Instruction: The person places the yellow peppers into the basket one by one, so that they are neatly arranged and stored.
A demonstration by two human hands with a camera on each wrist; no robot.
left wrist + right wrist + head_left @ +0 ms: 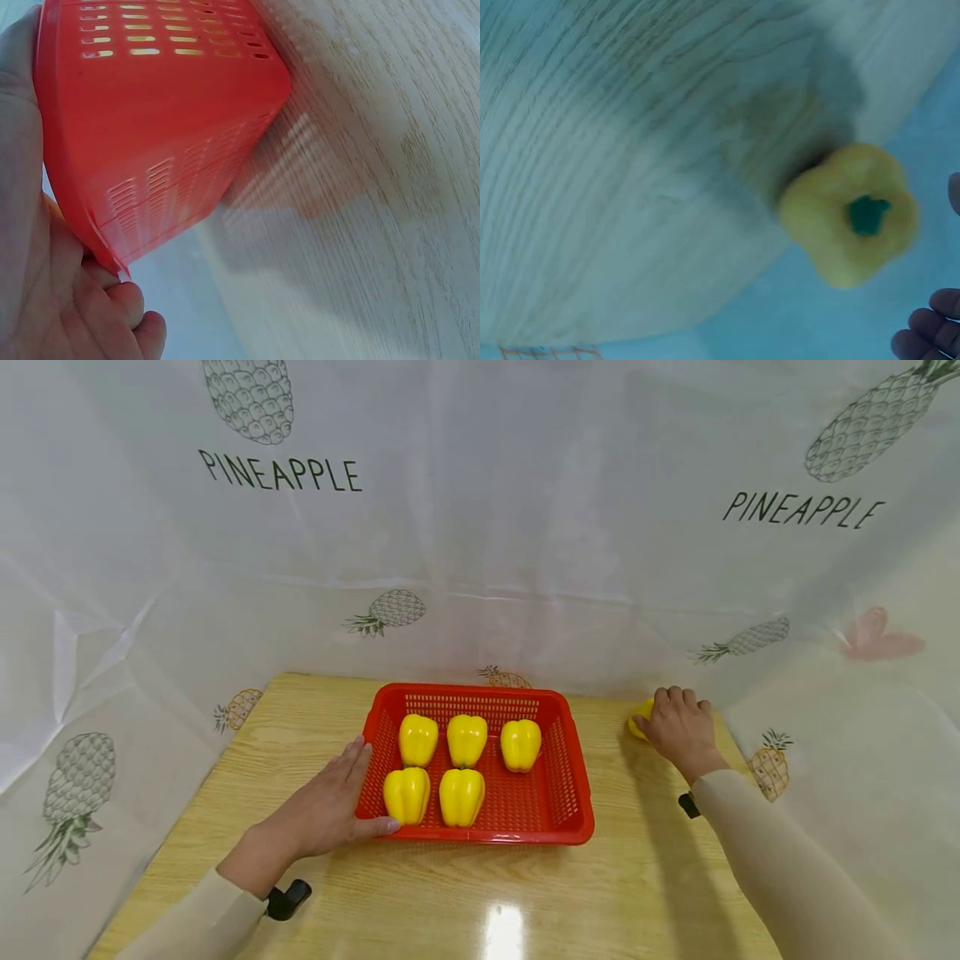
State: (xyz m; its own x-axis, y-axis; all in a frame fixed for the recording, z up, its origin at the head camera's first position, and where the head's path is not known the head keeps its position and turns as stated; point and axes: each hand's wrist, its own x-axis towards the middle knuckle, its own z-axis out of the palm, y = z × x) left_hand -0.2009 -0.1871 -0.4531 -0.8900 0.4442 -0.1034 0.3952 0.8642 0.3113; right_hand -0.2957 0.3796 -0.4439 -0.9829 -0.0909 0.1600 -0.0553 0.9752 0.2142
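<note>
A red plastic basket (512, 837) stands mid-table, with several yellow bell peppers (462, 797) inside in two rows. Against its left side and front left corner rests my left hand (322, 806), the thumb lying along the front rim. In the left wrist view, the fingers (127, 300) touch the rim of the basket. My right hand (681, 728) reaches over a lone yellow bell pepper (639, 718) at the table's back right. In the right wrist view, this pepper (825, 217) with a green stem sits apart from the visible fingertips (926, 326).
The basket and the lone pepper share a light wooden table (600, 893). A white sheet (510, 527) printed with pineapples hangs behind the table and along both sides. The basket's back rim stands near the table's back edge.
</note>
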